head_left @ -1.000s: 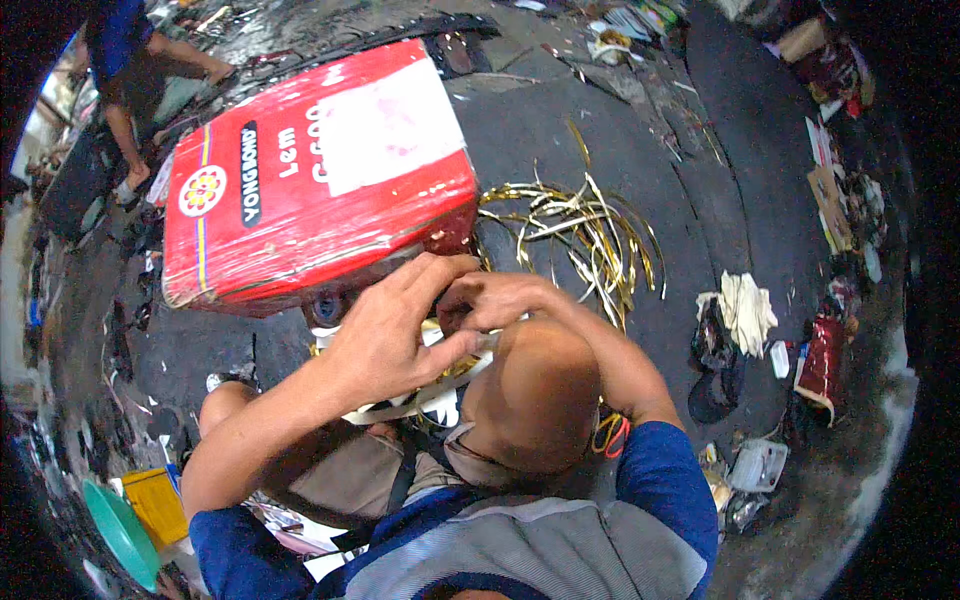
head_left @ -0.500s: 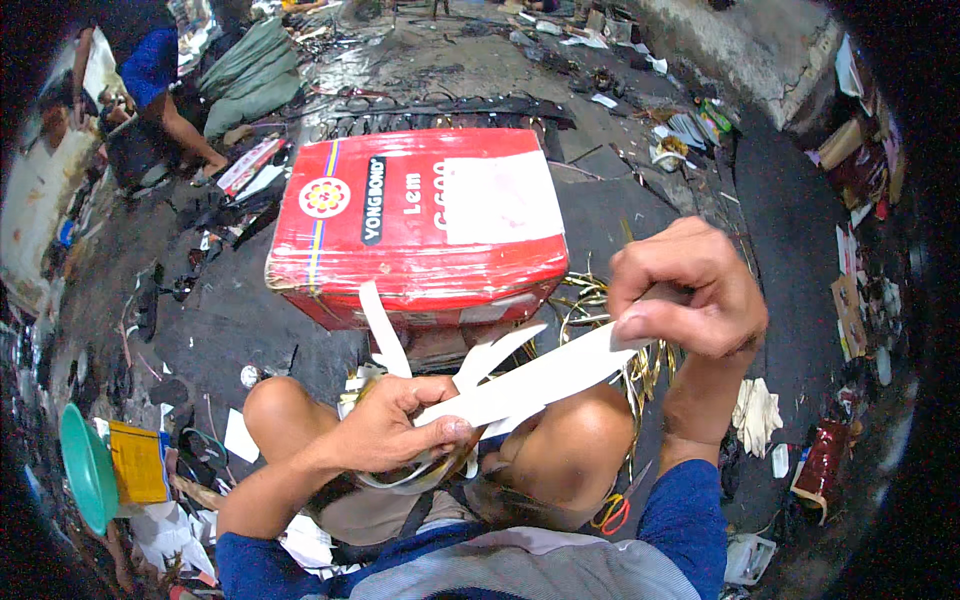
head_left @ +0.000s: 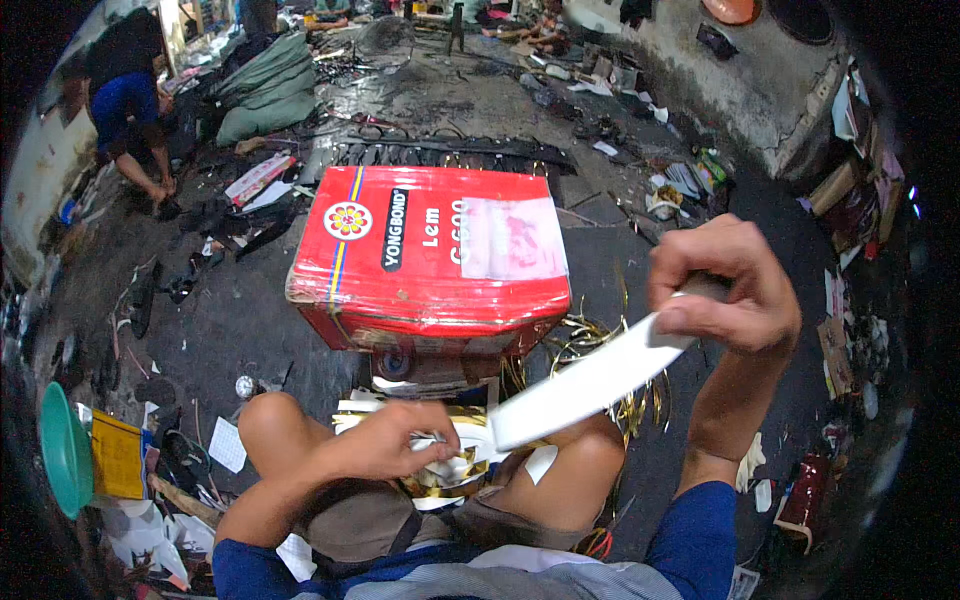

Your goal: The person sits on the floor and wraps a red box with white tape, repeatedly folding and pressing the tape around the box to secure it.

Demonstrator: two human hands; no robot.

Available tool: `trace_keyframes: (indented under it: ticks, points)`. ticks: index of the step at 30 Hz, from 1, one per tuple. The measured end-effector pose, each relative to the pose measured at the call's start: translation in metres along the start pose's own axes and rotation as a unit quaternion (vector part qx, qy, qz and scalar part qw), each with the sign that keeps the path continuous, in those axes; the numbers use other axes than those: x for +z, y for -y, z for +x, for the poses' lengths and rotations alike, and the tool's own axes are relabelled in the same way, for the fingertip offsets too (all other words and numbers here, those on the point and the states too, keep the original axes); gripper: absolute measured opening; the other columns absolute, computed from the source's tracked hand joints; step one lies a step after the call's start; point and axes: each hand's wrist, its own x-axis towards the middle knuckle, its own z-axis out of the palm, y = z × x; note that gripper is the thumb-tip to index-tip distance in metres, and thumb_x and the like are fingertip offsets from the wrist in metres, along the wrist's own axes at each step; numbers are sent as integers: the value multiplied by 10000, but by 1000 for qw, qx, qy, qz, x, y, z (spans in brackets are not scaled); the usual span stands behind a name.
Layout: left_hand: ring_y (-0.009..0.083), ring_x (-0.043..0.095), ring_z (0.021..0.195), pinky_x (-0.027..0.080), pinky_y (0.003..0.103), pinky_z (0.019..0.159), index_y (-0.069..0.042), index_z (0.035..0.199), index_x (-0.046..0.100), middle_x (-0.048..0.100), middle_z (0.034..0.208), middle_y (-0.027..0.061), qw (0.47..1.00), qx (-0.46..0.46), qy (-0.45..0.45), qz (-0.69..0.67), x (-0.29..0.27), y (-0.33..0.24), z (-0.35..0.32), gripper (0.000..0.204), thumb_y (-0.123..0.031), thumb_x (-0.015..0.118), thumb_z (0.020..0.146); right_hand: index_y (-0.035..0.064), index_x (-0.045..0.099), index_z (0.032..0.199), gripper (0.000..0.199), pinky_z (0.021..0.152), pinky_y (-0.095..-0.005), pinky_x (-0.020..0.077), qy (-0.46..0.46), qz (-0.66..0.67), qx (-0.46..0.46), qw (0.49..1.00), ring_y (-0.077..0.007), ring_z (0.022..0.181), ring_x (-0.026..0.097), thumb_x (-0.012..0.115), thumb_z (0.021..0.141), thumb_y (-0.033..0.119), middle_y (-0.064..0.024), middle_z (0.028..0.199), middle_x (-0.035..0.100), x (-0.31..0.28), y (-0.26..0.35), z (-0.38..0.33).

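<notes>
A broad white strip (head_left: pixel 590 390), blurred along its edges, slants down from my right hand (head_left: pixel 735 285), whose thumb and curled fingers pinch its upper end. Its lower end hangs over my lap, apart from my left hand (head_left: pixel 400 440). That hand is closed above my left thigh; a small greyish bit shows at its fingertips, too small to name. Between my knees lies a heap of white and gold strips (head_left: pixel 470 465), partly covered by my left hand. Beyond it stands a red carton (head_left: pixel 430 290) with a pale sheet (head_left: pixel 513 240) on its top.
Loose gold strips (head_left: pixel 650 405) curl on the floor right of the carton. Scissors with red-orange handles (head_left: pixel 597 543) lie by my right thigh. At the left are a green basin (head_left: pixel 65 450) and a yellow packet (head_left: pixel 117 457). Another person (head_left: pixel 130 110) bends at far left; scraps litter the floor.
My left hand has let go of the white strip's lower end. The right hand has moved right, carrying the strip. The other strips held in my left hand no longer stick up. The view has tilted upward.
</notes>
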Motion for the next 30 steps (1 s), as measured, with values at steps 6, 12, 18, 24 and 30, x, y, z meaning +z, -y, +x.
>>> trace_keyframes:
  ticks: [6,12,18,24,30]
  points:
    - [218,588,1259,487,381,1033,-30,1486,469,615,1354,139,931,94,-156,-318,-44,-66,33,718,-259,815,900,-16,681,872,208,627,-316,493,85,21,-105,991,-123,678,642,772,926,163,-63,747,691,54,-4,61]
    - [45,612,697,477,228,609,-19,951,755,690,774,-25,962,-153,-223,-20,-125,-54,0,137,-150,772,914,-17,712,962,164,766,-268,532,21,50,42,998,-79,828,647,785,916,122,-22,869,726,36,-69,76]
    - [85,576,657,453,267,612,-28,844,747,687,748,-9,928,-211,-275,140,-253,-2,-47,153,-179,766,860,-24,737,966,227,726,-311,530,-7,83,88,993,-104,781,640,784,905,190,-53,834,731,51,-165,91]
    - [353,600,1222,508,465,1024,-67,1200,720,663,1233,172,770,-39,-430,470,-193,20,76,514,-155,835,707,89,772,953,231,811,-483,575,-84,-194,105,972,-384,858,730,692,839,273,-181,923,756,87,-152,97]
    - [358,685,958,557,440,844,12,1141,671,658,955,211,942,56,-219,248,-107,28,179,355,-138,753,830,99,763,989,209,791,-440,562,-167,-213,100,957,-334,863,716,708,873,264,-133,947,727,93,-146,83]
